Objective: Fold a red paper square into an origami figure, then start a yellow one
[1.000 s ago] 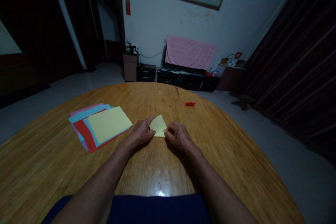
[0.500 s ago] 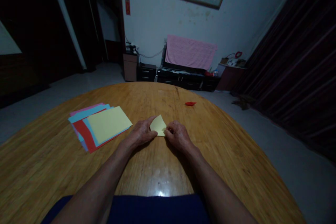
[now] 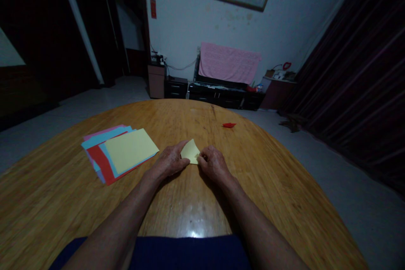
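A small piece of folded yellow paper lies between my hands near the middle of the table. My left hand grips its left side, thumb along the near edge and fingers behind. At the paper's right corner, my right hand pinches the edge between thumb and curled fingers. To the left lies a fanned stack of coloured paper sheets, yellow on top, with blue, red and pink edges showing below. A small red folded paper piece rests farther off to the right.
The round wooden table fills the foreground, its far edge curving in front of a low black cabinet. A pink cloth hangs over a screen there. Dark curtains hang at the right.
Both hands keep almost the same hold on the yellow paper. The whole view has shifted very slightly; nothing else has visibly moved.
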Action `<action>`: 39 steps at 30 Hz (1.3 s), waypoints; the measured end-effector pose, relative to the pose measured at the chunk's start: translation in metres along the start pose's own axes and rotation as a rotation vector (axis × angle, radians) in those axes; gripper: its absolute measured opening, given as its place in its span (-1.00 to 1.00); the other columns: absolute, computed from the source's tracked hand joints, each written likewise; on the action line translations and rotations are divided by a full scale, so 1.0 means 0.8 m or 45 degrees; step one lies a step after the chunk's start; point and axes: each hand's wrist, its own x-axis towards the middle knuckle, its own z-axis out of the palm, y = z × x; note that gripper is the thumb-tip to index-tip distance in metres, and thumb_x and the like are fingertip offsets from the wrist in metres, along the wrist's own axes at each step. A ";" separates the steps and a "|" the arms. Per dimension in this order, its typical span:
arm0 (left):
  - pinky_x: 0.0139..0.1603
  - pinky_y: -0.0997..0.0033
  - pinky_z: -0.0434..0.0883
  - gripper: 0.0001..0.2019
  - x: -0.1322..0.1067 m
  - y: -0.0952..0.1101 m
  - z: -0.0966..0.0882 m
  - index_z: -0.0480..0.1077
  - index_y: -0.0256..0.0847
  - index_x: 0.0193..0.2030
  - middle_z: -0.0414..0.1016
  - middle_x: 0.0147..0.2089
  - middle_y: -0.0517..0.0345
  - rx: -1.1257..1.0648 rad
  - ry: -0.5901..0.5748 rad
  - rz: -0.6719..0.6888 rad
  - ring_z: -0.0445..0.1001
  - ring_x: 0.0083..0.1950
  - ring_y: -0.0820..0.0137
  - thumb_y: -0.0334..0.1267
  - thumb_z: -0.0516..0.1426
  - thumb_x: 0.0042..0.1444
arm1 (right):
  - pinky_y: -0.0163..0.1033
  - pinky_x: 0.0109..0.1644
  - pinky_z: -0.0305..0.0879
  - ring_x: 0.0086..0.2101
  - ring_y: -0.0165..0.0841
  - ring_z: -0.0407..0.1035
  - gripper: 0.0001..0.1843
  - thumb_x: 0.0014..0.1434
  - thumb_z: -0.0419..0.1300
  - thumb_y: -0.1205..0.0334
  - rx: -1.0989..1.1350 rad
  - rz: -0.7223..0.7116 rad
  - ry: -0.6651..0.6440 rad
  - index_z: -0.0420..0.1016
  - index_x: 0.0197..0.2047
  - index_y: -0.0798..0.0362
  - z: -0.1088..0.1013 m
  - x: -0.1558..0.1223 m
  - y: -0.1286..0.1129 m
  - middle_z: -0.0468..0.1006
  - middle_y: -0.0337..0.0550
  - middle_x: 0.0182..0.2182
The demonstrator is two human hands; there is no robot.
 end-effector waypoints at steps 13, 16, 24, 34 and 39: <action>-0.18 0.38 0.34 -0.33 0.000 -0.005 0.005 0.17 -0.18 0.33 0.56 -0.15 0.06 0.077 0.016 0.105 0.50 -0.15 0.27 -0.29 0.12 0.01 | -0.29 -0.28 0.15 -0.37 -0.36 0.30 -0.89 0.09 0.18 0.34 0.039 0.092 -0.001 0.42 -0.48 0.10 -0.002 0.001 -0.004 0.42 -0.15 -0.43; -0.18 0.39 0.35 -0.33 0.000 -0.006 0.006 0.17 -0.20 0.33 0.56 -0.15 0.06 0.073 0.023 0.115 0.50 -0.14 0.27 -0.29 0.12 0.00 | -0.29 -0.28 0.16 -0.37 -0.36 0.30 -0.90 0.09 0.18 0.34 0.044 0.085 0.008 0.43 -0.46 0.11 -0.002 0.000 -0.004 0.42 -0.15 -0.43; -0.17 0.39 0.35 -0.34 -0.001 -0.002 0.004 0.20 -0.19 0.31 0.56 -0.17 0.07 0.087 0.025 0.090 0.51 -0.14 0.27 -0.28 0.12 -0.01 | -0.26 -0.26 0.19 -0.36 -0.35 0.30 -0.96 0.06 0.18 0.34 0.058 0.131 0.005 0.46 -0.37 0.11 -0.002 -0.002 -0.004 0.43 -0.13 -0.40; -0.15 0.38 0.36 -0.32 0.001 -0.003 0.003 0.19 -0.19 0.32 0.57 -0.15 0.04 0.065 0.021 0.069 0.50 -0.16 0.27 -0.27 0.13 -0.01 | -0.24 -0.11 0.24 -0.25 -0.33 0.33 -0.88 0.11 0.14 0.43 0.081 -0.023 0.016 0.48 -0.37 0.08 0.001 -0.005 -0.001 0.44 -0.10 -0.31; -0.19 0.42 0.36 -0.41 0.004 -0.009 -0.001 0.31 -0.18 0.24 0.56 -0.17 0.08 -0.059 0.030 0.004 0.48 -0.21 0.35 -0.35 0.06 0.00 | -0.26 -0.13 0.23 -0.20 -0.32 0.32 -0.87 0.16 0.13 0.42 -0.006 -0.088 -0.013 0.51 -0.31 0.10 0.003 -0.007 -0.001 0.43 -0.07 -0.25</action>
